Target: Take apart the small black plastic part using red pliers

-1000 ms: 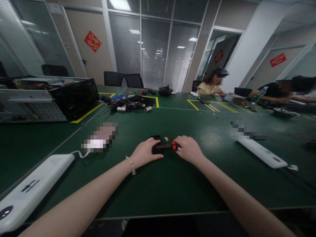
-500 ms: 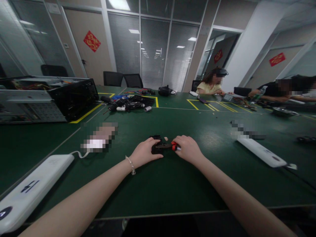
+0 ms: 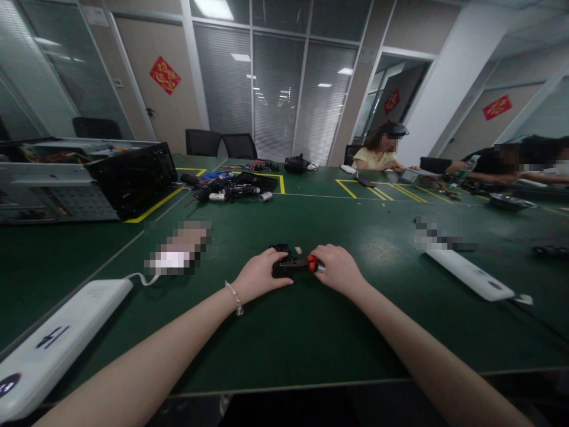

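Note:
My left hand (image 3: 259, 274) is closed around the left side of a small black part (image 3: 281, 248) on the green table (image 3: 284, 338), thumb below and fingers above. What kind of part it is I cannot make out. My right hand (image 3: 336, 267) grips a pair of pliers (image 3: 313, 264) by the red handles. Their dark jaws point left and reach over the black part between my left fingers and thumb. Whether the jaws pinch it is too small to tell. A small pale scrap (image 3: 298, 250) lies just beyond the jaws.
White power banks (image 3: 66, 338) (image 3: 471, 274) lie left and right, the left one cabled to a blurred phone (image 3: 182, 246). An opened computer case (image 3: 89, 181) stands far left. A heap of cables and tools (image 3: 226, 187) lies beyond. A person (image 3: 377, 151) sits across the table.
Almost nothing differs. Both hands, the pliers and the black part keep their places; the whole view has shifted very slightly.

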### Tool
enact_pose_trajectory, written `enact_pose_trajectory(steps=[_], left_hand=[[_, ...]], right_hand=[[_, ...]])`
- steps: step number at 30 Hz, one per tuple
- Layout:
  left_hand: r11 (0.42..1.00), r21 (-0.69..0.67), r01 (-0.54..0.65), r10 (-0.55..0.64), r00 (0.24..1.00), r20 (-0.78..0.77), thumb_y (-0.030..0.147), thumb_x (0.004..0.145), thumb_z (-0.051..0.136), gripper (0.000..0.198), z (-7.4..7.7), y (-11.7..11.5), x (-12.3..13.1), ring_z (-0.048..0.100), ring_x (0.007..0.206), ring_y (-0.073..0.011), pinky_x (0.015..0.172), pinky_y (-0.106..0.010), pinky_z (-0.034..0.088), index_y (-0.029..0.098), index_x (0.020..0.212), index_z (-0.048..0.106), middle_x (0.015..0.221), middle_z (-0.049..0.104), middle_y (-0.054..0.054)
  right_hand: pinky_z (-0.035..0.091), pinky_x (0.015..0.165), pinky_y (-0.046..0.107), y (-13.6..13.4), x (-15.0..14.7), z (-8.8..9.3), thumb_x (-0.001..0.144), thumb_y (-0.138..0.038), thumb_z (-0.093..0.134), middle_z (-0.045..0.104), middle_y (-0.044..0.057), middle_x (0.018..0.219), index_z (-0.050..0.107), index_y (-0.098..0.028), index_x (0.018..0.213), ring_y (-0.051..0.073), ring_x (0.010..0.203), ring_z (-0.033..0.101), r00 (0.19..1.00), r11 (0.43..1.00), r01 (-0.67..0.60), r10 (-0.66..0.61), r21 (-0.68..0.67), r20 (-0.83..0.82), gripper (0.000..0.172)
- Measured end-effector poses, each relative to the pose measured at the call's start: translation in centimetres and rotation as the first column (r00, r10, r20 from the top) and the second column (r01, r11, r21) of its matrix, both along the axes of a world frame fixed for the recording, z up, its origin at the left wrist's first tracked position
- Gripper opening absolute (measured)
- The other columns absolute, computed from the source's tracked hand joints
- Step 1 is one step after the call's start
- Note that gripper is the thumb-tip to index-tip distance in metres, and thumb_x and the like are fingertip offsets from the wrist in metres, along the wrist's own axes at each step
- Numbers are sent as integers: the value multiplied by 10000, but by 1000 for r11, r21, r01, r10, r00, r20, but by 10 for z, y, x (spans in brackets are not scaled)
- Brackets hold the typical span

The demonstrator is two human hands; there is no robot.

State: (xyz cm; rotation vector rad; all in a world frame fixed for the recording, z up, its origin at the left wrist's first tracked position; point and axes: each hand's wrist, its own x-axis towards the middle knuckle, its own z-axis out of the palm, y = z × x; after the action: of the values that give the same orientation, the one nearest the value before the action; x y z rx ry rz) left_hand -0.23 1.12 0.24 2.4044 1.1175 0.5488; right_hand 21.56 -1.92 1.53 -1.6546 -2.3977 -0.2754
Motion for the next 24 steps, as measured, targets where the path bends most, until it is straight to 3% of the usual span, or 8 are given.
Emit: enact_pose_trajectory(steps=[24], left_hand=[[1000, -4, -15, 15, 1000, -7, 507, 672, 610, 608, 2, -1, 0, 538, 932, -239, 722, -323, 454, 235, 1198, 470, 1129, 503, -66]], right_hand=[[370, 679, 276, -1, 1, 0, 707, -217, 535, 601, 39, 852, 584, -184, 886, 160, 772, 514, 1000, 1000, 1, -1, -12, 14, 188]])
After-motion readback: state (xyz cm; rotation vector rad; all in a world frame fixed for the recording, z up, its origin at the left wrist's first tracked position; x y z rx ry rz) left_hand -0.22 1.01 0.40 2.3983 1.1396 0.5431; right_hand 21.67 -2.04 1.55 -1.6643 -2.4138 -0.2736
